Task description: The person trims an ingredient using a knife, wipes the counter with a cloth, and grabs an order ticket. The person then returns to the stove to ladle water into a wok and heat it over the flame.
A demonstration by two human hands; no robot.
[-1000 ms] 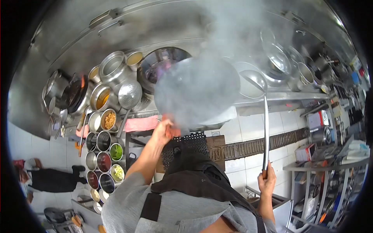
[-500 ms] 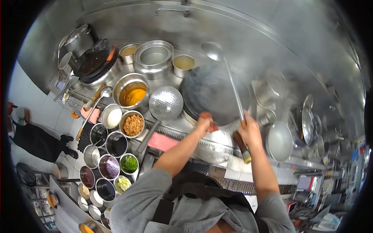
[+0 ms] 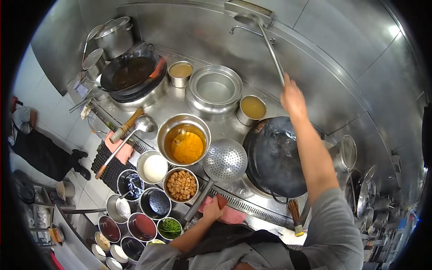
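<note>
My right hand [image 3: 293,100], raised over the far side of the stove, is closed around the handle of a long ladle [image 3: 272,47]. The ladle's bowl is up by the wall tap [image 3: 252,31]; whether they touch I cannot tell. Below my right forearm sits a dark wok [image 3: 274,157], wet inside and lightly steaming. My left hand [image 3: 210,210] is closed on a folded reddish cloth [image 3: 222,201] near the front edge, beside a pink cloth [image 3: 233,216] and the handle of a perforated strainer [image 3: 225,159].
A pot of orange oil [image 3: 204,128], a bowl of brown chunks [image 3: 181,185] and several ingredient pots stand left. Behind them are a lidless steel pot [image 3: 236,85] and a second wok [image 3: 108,81]. A bamboo brush [image 3: 294,216] lies at front right. Another person [image 3: 40,148] stands far left.
My right hand has lifted the ladle up and away from above the wok to the tap. My left hand has left the wok's rim and drawn back left with the reddish cloth. Steam has thinned.
</note>
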